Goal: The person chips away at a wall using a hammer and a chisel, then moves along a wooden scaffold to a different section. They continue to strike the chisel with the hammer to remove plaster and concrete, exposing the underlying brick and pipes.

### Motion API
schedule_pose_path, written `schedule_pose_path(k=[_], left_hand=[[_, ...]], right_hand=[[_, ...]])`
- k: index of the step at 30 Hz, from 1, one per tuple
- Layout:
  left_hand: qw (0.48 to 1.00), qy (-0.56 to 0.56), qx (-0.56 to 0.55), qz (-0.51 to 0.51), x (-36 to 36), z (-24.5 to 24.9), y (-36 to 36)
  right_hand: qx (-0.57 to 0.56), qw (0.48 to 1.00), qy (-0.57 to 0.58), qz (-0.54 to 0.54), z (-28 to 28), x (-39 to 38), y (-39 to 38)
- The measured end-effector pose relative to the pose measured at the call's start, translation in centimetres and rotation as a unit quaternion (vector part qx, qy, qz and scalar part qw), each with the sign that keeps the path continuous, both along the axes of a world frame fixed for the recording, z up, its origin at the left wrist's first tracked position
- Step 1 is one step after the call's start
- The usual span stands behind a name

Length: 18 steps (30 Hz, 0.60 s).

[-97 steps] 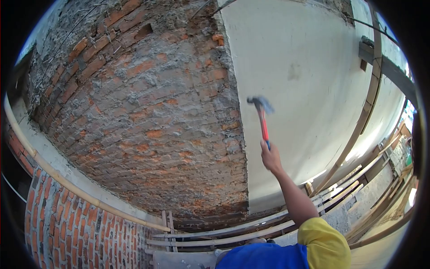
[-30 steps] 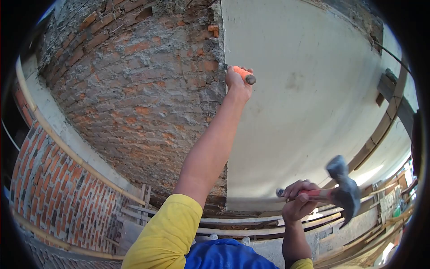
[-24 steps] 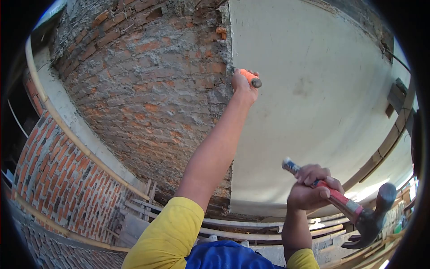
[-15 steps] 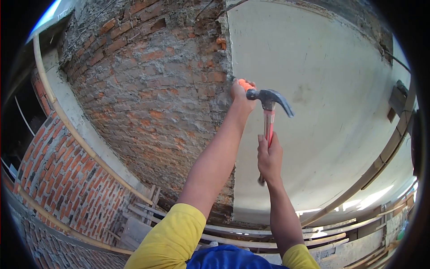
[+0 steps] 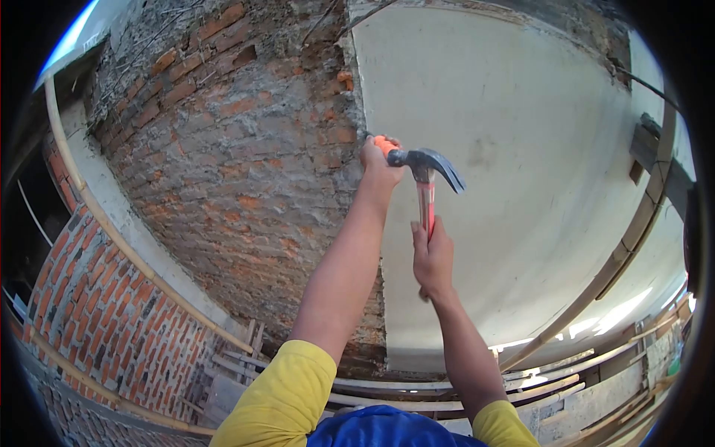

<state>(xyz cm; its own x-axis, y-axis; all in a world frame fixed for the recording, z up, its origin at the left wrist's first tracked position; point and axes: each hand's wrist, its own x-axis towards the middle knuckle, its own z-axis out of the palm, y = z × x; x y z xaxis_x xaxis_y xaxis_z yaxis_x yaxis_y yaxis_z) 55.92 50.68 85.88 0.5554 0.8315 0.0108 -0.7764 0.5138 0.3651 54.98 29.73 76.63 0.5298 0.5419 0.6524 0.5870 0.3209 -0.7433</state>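
Note:
My left hand (image 5: 381, 165) is wrapped around the orange grip of a chisel (image 5: 386, 144), its tip pointing at the seam where pale plaster (image 5: 499, 216) meets exposed brick wall (image 5: 246, 160). Most of the blade is hidden or too small to make out. My right hand (image 5: 433, 259) is closed round the red handle of a claw hammer (image 5: 427, 165). The hammer's striking face is at the butt end of the orange grip, appearing to touch it, and its claw points right.
A long bamboo pole (image 5: 126, 231) slants across the left. Another pole (image 5: 633, 238) curves up the right side. Below, several horizontal poles (image 5: 402, 404) and planks (image 5: 596, 398) lie near my body. A second brick wall (image 5: 112, 305) stands at lower left.
The view has turned slightly, so the wall seam, both hands and the tools sit further left in the picture. The hammer stays at the chisel's butt; both grips are unchanged.

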Motion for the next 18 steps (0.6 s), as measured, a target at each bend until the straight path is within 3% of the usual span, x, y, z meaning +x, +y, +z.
schedule_pose_path(k=[4, 6, 8, 11, 14, 17, 18], left_hand=[[1.0, -0.009, 0.0, -0.01, -0.1, 0.2, -0.3], [1.0, -0.01, 0.011, -0.015, -0.4, 0.7, -1.2], [0.999, 0.002, 0.037, -0.02, -0.3, 1.6, -1.9], [0.999, 0.016, 0.028, 0.024, 0.5, 3.5, -1.1], [0.999, 0.02, 0.048, 0.013, 0.9, 4.5, 0.3], [0.999, 0.011, 0.002, 0.035, 0.6, 5.4, -1.2], [1.0, 0.0, 0.007, 0.02, 0.6, 5.2, -0.6]], right_hand=[[0.072, 0.997, 0.006, -0.008, -1.1, -0.8, -2.3], [0.187, 0.979, 0.07, 0.05, -0.3, -1.2, -2.7], [0.306, 0.94, 0.098, 0.116, 2.5, -2.3, -4.1], [0.478, 0.873, 0.04, 0.086, 6.2, -2.7, -4.4], [0.575, 0.814, -0.041, 0.079, 7.6, -1.8, -4.1], [0.498, 0.862, -0.089, 0.023, 3.5, 0.9, 1.1], [0.381, 0.916, -0.11, -0.05, 2.6, 1.3, 2.9]])
